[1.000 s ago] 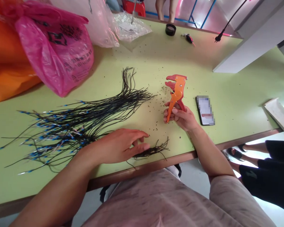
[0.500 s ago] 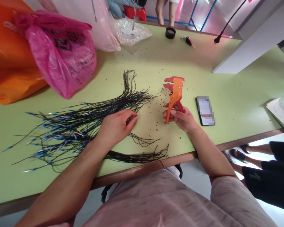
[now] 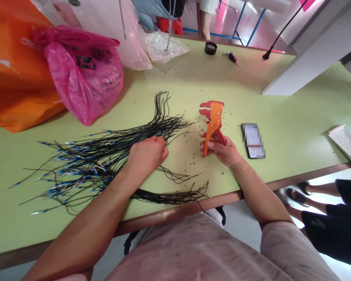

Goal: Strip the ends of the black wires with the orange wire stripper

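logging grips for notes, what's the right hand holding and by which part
The right hand holds an orange wire stripper by its handles, jaw end up above the hand.

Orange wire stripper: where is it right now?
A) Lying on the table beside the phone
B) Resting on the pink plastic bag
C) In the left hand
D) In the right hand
D. The right hand grips the orange wire stripper by its handles, above the table, while the left hand is at the black wires.

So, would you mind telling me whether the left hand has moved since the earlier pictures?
Yes: the left hand has moved away from the table's near edge.
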The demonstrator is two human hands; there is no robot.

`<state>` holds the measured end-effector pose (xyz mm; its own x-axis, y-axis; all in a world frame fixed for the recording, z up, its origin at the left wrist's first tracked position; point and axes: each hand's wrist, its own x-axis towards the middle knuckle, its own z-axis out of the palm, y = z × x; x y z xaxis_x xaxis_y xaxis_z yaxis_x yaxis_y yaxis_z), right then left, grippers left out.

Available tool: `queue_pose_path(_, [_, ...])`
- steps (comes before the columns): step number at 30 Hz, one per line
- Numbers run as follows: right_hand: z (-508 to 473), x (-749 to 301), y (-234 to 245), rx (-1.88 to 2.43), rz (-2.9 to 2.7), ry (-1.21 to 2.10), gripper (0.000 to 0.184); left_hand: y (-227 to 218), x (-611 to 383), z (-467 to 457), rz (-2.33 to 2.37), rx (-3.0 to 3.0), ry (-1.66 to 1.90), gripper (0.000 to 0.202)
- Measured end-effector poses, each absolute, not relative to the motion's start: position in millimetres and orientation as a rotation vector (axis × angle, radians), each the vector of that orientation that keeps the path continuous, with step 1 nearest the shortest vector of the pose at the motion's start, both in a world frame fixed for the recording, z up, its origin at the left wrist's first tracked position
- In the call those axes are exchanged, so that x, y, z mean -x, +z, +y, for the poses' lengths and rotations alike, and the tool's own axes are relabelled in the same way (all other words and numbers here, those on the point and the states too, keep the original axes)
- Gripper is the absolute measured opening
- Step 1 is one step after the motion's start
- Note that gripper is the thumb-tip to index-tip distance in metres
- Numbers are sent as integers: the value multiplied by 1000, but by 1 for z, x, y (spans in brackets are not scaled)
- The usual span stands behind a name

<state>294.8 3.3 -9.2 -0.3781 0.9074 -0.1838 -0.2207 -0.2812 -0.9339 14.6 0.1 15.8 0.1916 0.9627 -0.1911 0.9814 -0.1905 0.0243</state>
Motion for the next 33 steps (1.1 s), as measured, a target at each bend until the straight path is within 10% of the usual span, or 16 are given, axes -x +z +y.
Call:
queue_pose_path(20, [-33,-216,16,391,-2468,1623,8,-4,4,3,1746,-2212,204,22])
queue_pose_path(33, [-41,-206,-11,126,-2155,2100,48,-17,8,15,1905,-2281,287,26])
